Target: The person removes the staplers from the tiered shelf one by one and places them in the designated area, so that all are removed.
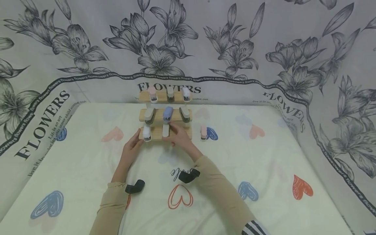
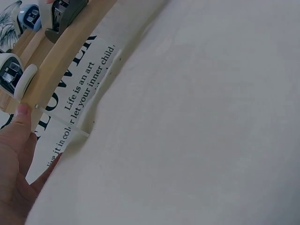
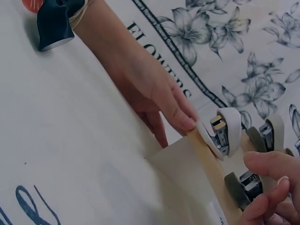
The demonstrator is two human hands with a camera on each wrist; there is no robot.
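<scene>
We see a grey stapler [image 1: 165, 131] at the lowest tier of a wooden rack [image 1: 156, 134], its long axis running 12 to 6 o'clock, mouth towards 6. The right hand [image 1: 182, 138] has a close grip on it; the left hand [image 1: 133, 147] pinches the rack's 9 o'clock end. We count nine staplers: three on the top tier, three on the middle, two at the bottom, where a white stapler [image 1: 147, 133] sits at 9 o'clock from the grey, and one pink stapler [image 1: 203, 132] on the cloth [image 1: 229, 156] at 3 o'clock.
</scene>
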